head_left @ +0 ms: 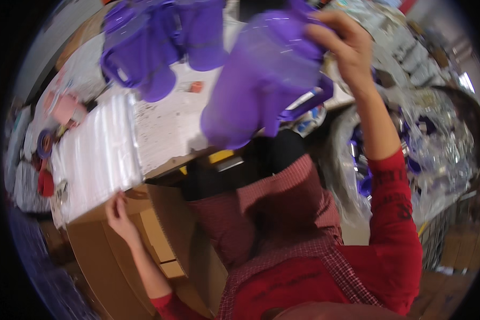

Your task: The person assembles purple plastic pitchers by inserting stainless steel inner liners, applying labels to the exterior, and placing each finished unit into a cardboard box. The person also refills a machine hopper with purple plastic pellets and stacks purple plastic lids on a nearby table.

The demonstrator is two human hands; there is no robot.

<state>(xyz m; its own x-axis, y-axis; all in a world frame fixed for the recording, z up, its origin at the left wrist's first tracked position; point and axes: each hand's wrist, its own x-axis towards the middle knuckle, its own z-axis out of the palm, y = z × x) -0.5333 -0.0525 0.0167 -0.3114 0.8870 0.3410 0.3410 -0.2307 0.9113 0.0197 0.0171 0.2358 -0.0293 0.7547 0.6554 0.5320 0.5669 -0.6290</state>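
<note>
1. Above the front edge of the bench (168, 128), a purple jug (245, 74) hangs tilted, its top toward the upper right and its base toward the lower left; its outline is blurred.
2. The right hand (344, 48) is clamped on the jug at its top, fingers curled over the rim area. The jug's handle (322, 93) juts out below that hand.
3. The left hand (121, 216) is low on the left, its fingers loosely bent, beside the near edge of a stack of clear plastic bags (96, 154) and over a cardboard box (104, 256). Whether its fingertips pinch or touch the bags, I cannot tell.
4. At the back of the bench stands a group of more purple jugs (202, 37), close together, well apart from the left hand.
5. Between that group and the held jug lies a small orange-red piece (197, 87).
6. Left of the bags are a pink object (66, 108), a purple ring-shaped roll (45, 143) and a red one (45, 183).
7. On the right, a large container lined with clear plastic (437, 160) holds purple pieces.
8. The person wears red sleeves (392, 213) and a checked apron (282, 197).
</note>
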